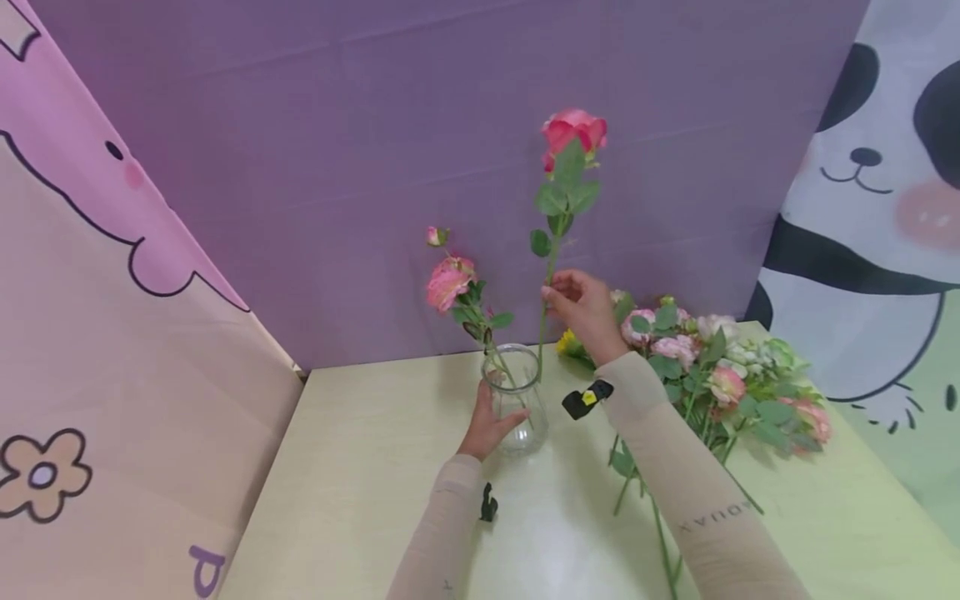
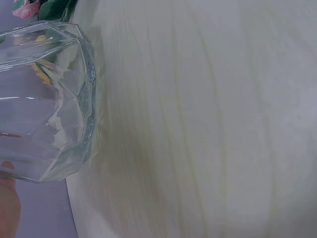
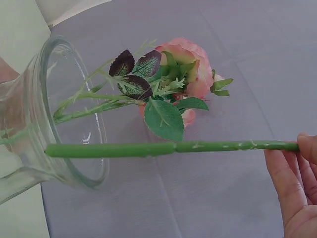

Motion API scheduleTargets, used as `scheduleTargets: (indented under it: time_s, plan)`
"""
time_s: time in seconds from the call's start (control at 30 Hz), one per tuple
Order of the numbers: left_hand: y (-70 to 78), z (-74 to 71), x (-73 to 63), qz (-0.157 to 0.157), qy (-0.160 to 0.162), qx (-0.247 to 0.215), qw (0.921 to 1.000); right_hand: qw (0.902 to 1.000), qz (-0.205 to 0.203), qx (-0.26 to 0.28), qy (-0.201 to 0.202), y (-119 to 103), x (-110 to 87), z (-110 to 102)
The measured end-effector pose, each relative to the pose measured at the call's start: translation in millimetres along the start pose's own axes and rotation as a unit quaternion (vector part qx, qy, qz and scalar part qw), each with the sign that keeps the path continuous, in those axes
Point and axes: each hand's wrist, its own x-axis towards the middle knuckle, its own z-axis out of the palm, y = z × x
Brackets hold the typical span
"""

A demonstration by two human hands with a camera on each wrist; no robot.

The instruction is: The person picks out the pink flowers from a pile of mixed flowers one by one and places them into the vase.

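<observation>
My right hand [image 1: 581,307] pinches the green stem [image 3: 163,148] of an artificial rose [image 1: 573,137] between thumb and fingertips. The deep pink bloom points up, and the stem's cut end overlaps the rim of the glass vase [image 1: 517,442] in the right wrist view. Around the lower side of this clear vase my left hand [image 1: 491,423] keeps its grip, thumb across the front. Inside the vase stands a pink flower [image 1: 452,283] with a small bud, leaning left over the rim. Its dark and green leaves [image 3: 163,119] show close up in the right wrist view.
To the right, a pile of artificial flowers [image 1: 678,350] lies on the pale table [image 1: 360,467], stems toward the front. A yellow flower [image 1: 567,343] lies beside the right wrist. Behind hangs a purple cloth [image 1: 337,208]; printed panels stand at both sides.
</observation>
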Motion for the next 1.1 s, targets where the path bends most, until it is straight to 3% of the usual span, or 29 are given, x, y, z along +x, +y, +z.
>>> scheduleTargets:
  time_s: [0.3,0.57,0.73,1.1]
  plan:
    - [34.5,-5.0,-14.8,0.018,-0.005,-0.003,0.9998,0.9996,-0.021,0.018,0.006,-1.6,6.6,5.9]
    - [1.7,0.4,-0.1,0.018,0.002,-0.003,0.9998,0.9996,-0.028,0.003,-0.002,22.7,6.5,20.5]
    - [-1.8,1.7,0.8,0.025,0.007,-0.003,0.9997,0.9998,-0.011,-0.015,-0.013,36.2,0.8,29.7]
    - [-1.2,2.0,1.1,0.014,0.003,-0.007,0.9999,0.9975,0.005,-0.056,-0.043,42.9,-12.8,41.4]
